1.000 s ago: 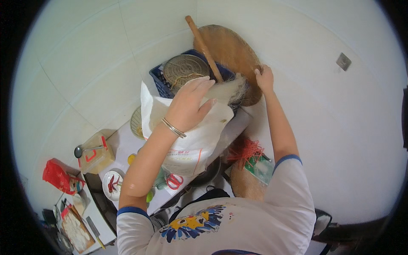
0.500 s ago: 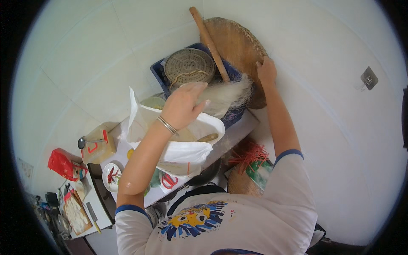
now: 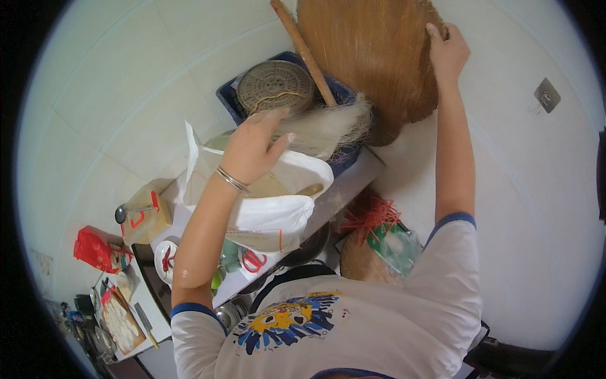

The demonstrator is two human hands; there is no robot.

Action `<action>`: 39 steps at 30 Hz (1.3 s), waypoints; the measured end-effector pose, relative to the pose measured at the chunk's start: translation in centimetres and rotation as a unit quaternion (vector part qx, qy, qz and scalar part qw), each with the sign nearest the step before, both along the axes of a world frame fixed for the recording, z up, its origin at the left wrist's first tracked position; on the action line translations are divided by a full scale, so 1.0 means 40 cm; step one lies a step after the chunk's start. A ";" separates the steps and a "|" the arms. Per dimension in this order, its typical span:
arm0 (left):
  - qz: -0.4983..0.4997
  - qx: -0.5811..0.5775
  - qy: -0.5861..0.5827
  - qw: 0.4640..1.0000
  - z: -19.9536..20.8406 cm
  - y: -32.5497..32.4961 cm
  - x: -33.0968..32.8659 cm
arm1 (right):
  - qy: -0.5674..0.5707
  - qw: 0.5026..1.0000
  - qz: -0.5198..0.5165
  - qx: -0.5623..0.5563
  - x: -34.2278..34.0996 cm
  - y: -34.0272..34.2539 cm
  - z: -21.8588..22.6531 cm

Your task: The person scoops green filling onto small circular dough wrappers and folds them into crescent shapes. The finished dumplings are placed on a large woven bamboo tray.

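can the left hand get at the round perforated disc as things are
Probably yes: the left hand looks empty, and its fingertips show close to the perforated disc. Only a thin cord seems to lie across it, though depth is hard to judge.

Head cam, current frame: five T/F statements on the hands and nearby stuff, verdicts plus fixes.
1. The right hand grips the edge of the round brown board. True.
2. The left hand is closed around the scissors. False: it is open, over the white bag in this view; the scissors are on the table.
3. The perforated metal disc is inside the white bag. False: it is at the blue crate.
4. Bracelets circle the left wrist. True.
5. The scissors have green handles. False: they are red.
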State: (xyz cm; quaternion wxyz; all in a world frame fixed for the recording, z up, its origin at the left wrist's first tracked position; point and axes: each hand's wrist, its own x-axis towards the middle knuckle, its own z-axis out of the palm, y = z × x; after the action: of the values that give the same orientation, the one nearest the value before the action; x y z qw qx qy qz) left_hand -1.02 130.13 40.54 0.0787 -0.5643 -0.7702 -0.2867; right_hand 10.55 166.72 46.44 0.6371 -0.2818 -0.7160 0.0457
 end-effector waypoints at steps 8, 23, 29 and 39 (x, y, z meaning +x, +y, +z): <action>-0.004 0.026 -0.004 1.000 0.021 -0.044 0.018 | 0.111 0.993 0.026 0.036 0.177 -0.117 0.131; 0.010 0.118 -0.073 0.990 0.026 -0.181 -0.026 | 0.355 0.875 0.317 -0.092 0.389 -0.257 0.207; 0.075 0.161 -0.128 0.976 0.025 -0.248 -0.060 | 0.407 0.799 0.407 -0.175 0.379 -0.270 0.194; 0.083 0.361 -0.191 0.909 0.066 -0.415 -0.111 | 0.408 0.689 0.522 -0.294 0.235 -0.404 0.210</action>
State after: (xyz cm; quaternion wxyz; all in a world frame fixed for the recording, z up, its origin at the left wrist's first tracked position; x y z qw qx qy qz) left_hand -5.45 113.51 43.19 0.1516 -0.3656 -0.6588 -0.6397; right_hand 19.93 150.57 54.85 0.6246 0.0110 -0.3667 0.6894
